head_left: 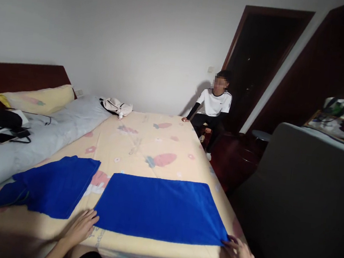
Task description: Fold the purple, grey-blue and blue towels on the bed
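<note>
A blue cloth lies spread nearly flat on the bed, a rough rectangle with its long side toward me. At its near left corner is my left hand, fingers curled together on the edge; the fingertips are partly hidden. My right hand pinches the near right corner between thumb and fingers, and small creases run from that spot. To the left, apart from this cloth, a second blue cloth lies crumpled, with one end folded over.
The bed has a yellow patterned sheet. Along its left side are a grey quilt, a yellow pillow, a phone and a white bag. A person sits beyond the right edge. A grey panel stands at right.
</note>
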The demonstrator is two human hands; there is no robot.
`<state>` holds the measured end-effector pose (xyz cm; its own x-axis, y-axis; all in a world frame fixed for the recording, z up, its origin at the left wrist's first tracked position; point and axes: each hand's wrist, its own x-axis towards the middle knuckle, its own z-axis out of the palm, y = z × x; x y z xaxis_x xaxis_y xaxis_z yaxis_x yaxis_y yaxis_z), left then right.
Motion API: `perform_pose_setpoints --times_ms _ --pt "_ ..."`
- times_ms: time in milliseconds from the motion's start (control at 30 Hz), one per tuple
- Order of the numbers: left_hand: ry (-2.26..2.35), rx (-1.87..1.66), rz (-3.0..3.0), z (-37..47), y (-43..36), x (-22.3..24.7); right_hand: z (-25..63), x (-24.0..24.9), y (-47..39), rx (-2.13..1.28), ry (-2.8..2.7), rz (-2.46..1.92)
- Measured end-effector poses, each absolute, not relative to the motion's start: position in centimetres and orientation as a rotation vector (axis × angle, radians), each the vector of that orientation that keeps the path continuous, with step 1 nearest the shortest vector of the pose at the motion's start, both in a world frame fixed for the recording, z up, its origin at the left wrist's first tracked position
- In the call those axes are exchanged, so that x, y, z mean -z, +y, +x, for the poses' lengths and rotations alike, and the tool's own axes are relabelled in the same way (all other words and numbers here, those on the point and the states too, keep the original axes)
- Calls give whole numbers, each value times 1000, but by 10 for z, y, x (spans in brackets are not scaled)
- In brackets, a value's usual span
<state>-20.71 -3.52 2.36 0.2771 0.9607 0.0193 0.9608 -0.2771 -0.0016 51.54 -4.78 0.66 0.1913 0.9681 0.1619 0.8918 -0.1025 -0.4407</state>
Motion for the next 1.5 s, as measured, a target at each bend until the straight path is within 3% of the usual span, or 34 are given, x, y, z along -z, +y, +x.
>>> perform_pose_setpoints --times_ms 233,400,600,767,867,1067,1267,1500 --pt "-1980 -252 -2505 -194 -44 -38 517 -9 -59 -233 -1848 -2127" --pt "-1986 -119 -2472 -162 -23 -67 497 -11 -34 -51 -1727 -2020" --pt "-2082 82 -2551 -70 32 -75 371 -21 38 -310 -1997 -1767" --pt "-2016 174 -2660 29 74 -49 251 -16 86 -492 -2237 -1580" --pt "-1993 203 -2694 52 95 -28 225 -4 104 -500 -2322 -1519" --pt "-2271 106 -2298 -45 126 1 323 24 130 -260 -2226 -1848" --pt "-2489 -41 -2019 -134 139 0 444 39 138 -117 -1924 -2335" --pt "-2548 -175 -1960 -125 145 -22 439 19 147 -93 -1815 -2456"
